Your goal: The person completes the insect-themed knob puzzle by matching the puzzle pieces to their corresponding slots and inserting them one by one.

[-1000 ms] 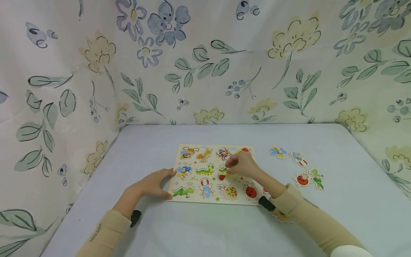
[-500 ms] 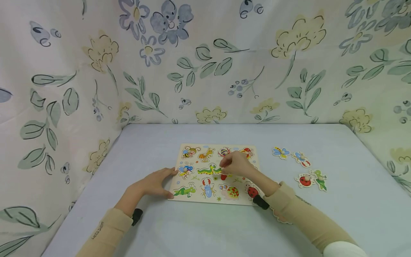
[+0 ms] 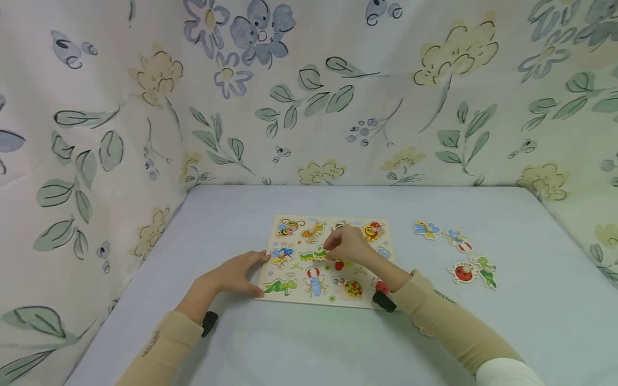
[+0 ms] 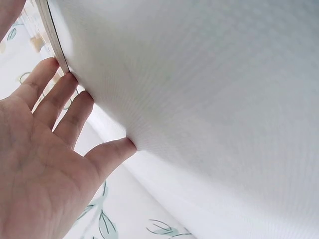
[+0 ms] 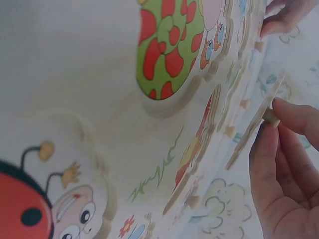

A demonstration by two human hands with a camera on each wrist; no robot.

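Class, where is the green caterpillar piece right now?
In the head view, the caterpillar piece is pinched by the right hand over the middle row of the puzzle board.

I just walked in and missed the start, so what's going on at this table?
Someone is working on a bug puzzle board. Their right hand pinches a caterpillar piece by its knob, held over the board's middle row. Their left hand touches the board's left edge. The spaces in the nearest row are unfilled, and loose pieces lie to the right.
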